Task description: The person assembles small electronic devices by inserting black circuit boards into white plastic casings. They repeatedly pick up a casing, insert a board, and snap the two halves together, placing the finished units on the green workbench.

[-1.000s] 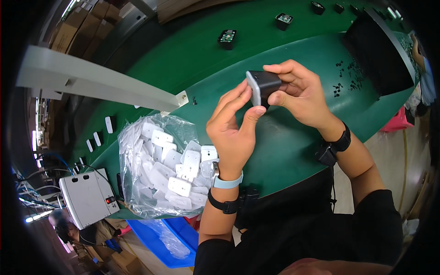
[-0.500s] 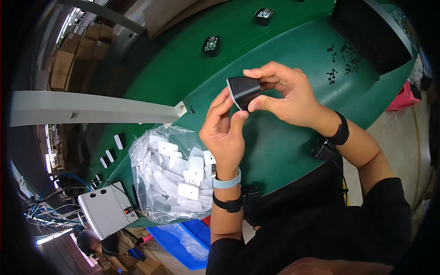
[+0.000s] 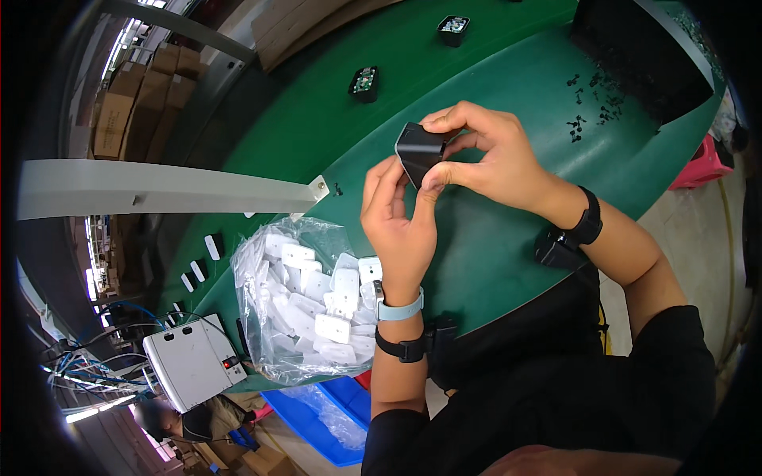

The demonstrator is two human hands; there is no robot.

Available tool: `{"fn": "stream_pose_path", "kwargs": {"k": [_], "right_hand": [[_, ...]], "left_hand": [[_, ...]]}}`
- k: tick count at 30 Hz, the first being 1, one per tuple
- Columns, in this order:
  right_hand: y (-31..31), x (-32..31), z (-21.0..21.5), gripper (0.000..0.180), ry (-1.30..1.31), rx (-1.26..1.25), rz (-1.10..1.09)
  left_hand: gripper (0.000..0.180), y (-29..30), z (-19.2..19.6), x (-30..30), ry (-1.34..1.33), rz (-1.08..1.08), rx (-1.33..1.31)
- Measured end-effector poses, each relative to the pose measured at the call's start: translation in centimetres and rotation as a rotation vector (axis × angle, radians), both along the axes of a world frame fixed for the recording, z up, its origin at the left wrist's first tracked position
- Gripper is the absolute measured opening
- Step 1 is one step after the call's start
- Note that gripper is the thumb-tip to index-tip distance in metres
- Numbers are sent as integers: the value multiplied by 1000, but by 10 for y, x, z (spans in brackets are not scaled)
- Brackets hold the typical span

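Head view, left to right: brown cardboard boxes (image 3: 131,103) stacked far left; a clear bag of white flat pieces (image 3: 305,297) on the green desk (image 3: 492,262). Above it, left hand (image 3: 397,226) and right hand (image 3: 496,159) both pinch a small black casing (image 3: 419,151) between their fingertips.

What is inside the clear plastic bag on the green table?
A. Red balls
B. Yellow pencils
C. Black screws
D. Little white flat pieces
D: the clear plastic bag, lying beside the left hand on the green table, is full of small white flat pieces, while both hands hold a black box-shaped part above it.
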State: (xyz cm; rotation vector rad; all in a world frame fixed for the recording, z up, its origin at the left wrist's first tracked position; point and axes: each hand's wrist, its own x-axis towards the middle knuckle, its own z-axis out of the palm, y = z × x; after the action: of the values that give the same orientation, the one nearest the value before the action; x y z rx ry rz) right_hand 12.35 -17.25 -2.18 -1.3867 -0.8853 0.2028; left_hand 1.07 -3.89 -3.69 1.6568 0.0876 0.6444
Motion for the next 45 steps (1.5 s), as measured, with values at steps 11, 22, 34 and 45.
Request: {"fn": "stream_pose_path", "kwargs": {"k": [11, 22, 34, 45], "right_hand": [[2, 13, -3, 43, 383, 79, 205], [5, 16, -12, 47, 445, 211, 347], [7, 17, -9, 43, 598, 146, 339], [112, 116, -13, 57, -507, -758, -399]], "left_hand": [[40, -3, 13, 2, 134, 6, -355], [31, 4, 7, -2, 135, -249, -654], [25, 8, -3, 1, 284, -169, -716], [15, 2, 11, -9, 81, 392, 344]]}}
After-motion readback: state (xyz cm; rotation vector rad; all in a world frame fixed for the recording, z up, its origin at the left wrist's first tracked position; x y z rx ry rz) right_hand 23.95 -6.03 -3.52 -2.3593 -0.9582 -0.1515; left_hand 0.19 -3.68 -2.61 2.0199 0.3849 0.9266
